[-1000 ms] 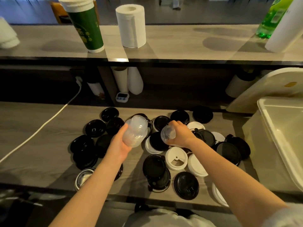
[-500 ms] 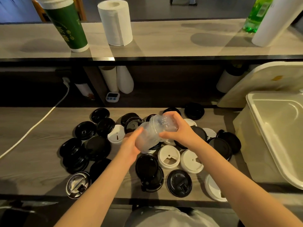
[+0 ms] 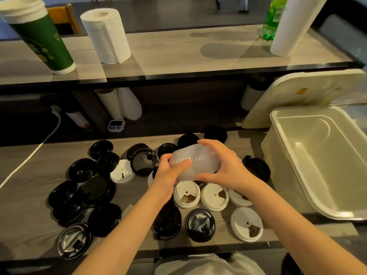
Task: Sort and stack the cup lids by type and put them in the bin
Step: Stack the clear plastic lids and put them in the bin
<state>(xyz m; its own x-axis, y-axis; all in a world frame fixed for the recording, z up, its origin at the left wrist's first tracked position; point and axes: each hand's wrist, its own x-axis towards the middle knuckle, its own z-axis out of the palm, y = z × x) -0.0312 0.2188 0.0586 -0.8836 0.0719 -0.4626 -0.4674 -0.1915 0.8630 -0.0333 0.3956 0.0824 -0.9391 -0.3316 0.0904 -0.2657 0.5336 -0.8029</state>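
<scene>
1. Stack of clear dome lids [image 3: 198,157]: held in the air at frame centre, lying on its side above the loose lids on the counter [image 3: 29,171]. It is made of translucent shells nested one inside another.
2. Left hand [image 3: 167,173]: grips the left end of the stack, fingers curled round it and one finger laid across the near face.
3. Right hand [image 3: 226,169]: clamped on the right end, fingers arched over the top and thumb underneath.
4. Handling (a judgement): the shells look like thin moulded plastic, so the stack is probably very light, springy and slick.
   - Nested pieces may slide apart if it is carried by one end only.
   - A hard squeeze on the domes would likely dent them.
   - The surest hold seems to be at the rims, where the plastic is stiffest, with the two ends pressed gently toward each other.
5. Bin [image 3: 286,175]: pale and open-topped at the right edge of the frame, well apart from both hands. Its cover [image 3: 297,92] leans against the shelf behind it.
6. Black lids [image 3: 200,225] and white lids [image 3: 214,196]: spread over the lower centre and lower left, unsorted, several overlapping. The sorting appears far from finished.
</scene>
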